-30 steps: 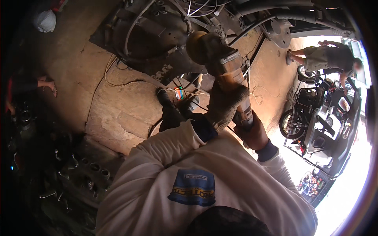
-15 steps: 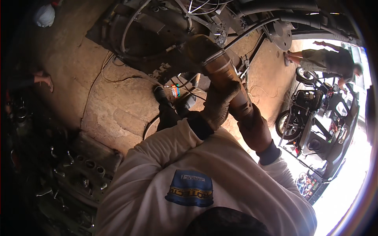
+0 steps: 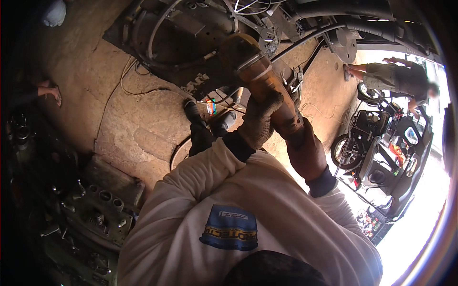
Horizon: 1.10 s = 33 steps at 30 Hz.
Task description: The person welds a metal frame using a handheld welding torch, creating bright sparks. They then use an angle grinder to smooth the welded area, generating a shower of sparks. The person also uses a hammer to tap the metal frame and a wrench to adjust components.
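Between both gloved hands I hold a long rust-brown cylindrical tool (image 3: 267, 81), thick, with a pale band near its rounded far end. It slants up and left across the middle of the view. My left hand (image 3: 260, 119), in a dirty knitted glove, is closed around its middle. My right hand (image 3: 307, 150), in a dark brown glove, wraps the near end. The far end overlaps a dark metal plate (image 3: 167, 64); whether it touches the plate I cannot tell.
A curved metal ring (image 3: 151, 40) lies on the plate. Cables (image 3: 107, 112) trail over the floor. At left stands a machine with levers (image 3: 98, 209). Motorcycles (image 3: 353, 150) and a person (image 3: 403, 76) are at right. A person's foot (image 3: 52, 93) shows at far left.
The tool and both hands have shifted slightly up and left. The grip of both hands looks the same.
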{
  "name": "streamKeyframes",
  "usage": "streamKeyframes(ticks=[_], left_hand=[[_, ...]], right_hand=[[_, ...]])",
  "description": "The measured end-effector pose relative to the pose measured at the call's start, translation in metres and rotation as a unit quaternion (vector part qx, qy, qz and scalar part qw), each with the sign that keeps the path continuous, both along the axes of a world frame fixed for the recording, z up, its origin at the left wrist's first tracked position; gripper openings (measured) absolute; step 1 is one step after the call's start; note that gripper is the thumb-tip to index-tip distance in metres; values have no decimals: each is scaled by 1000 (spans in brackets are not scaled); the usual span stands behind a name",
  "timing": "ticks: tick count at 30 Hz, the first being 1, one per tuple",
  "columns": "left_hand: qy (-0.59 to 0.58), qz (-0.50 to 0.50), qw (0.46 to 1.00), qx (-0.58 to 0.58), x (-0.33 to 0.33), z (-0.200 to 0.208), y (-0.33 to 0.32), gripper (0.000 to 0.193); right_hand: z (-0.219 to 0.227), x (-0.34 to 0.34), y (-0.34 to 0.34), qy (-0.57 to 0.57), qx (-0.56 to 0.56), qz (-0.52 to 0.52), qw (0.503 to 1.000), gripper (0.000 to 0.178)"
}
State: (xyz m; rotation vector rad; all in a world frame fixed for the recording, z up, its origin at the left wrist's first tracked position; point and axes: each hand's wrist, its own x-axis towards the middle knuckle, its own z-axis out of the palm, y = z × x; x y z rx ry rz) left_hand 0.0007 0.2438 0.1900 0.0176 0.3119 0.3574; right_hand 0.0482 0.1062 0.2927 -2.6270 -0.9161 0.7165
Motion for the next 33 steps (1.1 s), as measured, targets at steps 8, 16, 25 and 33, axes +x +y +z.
streamKeyframes(ticks=[8,16,25,33], left_hand=[[8,-43,997,67,-9,-16,3,50],[70,-42,993,84,-13,-7,1,44],[-53,-81,994,58,-20,6,1,45],[105,-35,974,200,-7,30,-10,43]], right_hand=[[-21,-13,-5,22,21,-34,999,64],[-18,-13,-7,40,38,-32,998,61],[0,18,-31,505,86,-201,835,40],[-26,32,-51,626,129,-218,737,51]])
